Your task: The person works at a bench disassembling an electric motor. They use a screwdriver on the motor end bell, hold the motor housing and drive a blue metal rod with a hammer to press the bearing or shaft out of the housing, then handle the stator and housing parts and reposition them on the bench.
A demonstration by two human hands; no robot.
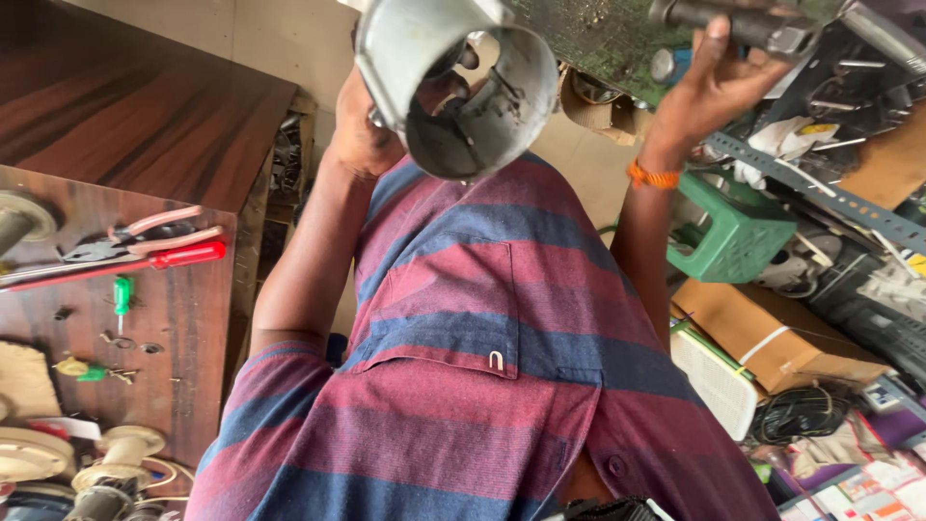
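Observation:
My left hand (362,125) grips a grey metal cylinder housing (463,92) from its left side. The housing is held above my lap with its open end facing me, and dark parts show inside. My right hand (709,82), with an orange band (653,177) at the wrist, is raised to the right. It is closed around a dark metal tool (738,19) whose end runs out of the frame. The two hands are apart, and the tool does not touch the housing. My striped red and blue shirt (482,367) fills the middle.
A wooden bench (183,318) at left carries pliers (125,241), a red-handled screwdriver (183,256), a small green screwdriver (122,294) and spools. At right stand a green plastic stool (738,236), a perforated metal angle bar (820,193), a cardboard box (772,333) and cables.

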